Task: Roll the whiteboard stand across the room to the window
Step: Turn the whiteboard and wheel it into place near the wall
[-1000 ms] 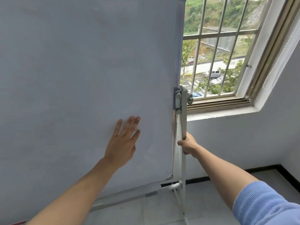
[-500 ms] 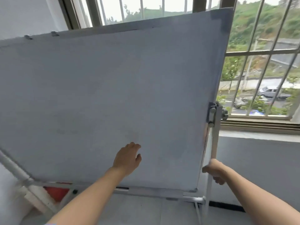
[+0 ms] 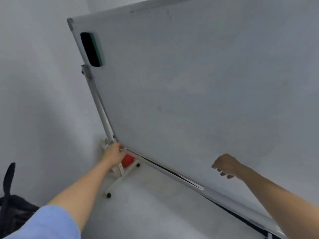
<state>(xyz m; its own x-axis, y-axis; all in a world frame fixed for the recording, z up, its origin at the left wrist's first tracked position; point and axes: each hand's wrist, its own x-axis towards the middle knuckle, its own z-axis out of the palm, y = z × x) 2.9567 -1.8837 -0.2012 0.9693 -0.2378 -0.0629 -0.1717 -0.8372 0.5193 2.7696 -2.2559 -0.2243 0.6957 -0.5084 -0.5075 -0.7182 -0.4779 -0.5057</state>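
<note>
The whiteboard (image 3: 198, 87) fills most of the view, tilted, with its tray rail (image 3: 172, 175) running down to the right. My left hand (image 3: 114, 154) is closed around the stand's left post (image 3: 101, 107) where it meets the board's lower left corner. My right hand (image 3: 224, 165) hovers in front of the board's lower part, fingers loosely curled, holding nothing and apparently off the surface. The window is out of view.
A black eraser with a green back (image 3: 91, 49) sticks to the board's upper left. A red object (image 3: 127, 161) sits behind the stand's foot, whose casters (image 3: 108, 195) rest on the pale floor. A white wall (image 3: 43, 83) is close on the left; a black mesh object (image 3: 10, 204) at lower left.
The view has swung from the board's right side and window to its left side. My left hand left the board face and took the left post; my right hand let go of the right post.
</note>
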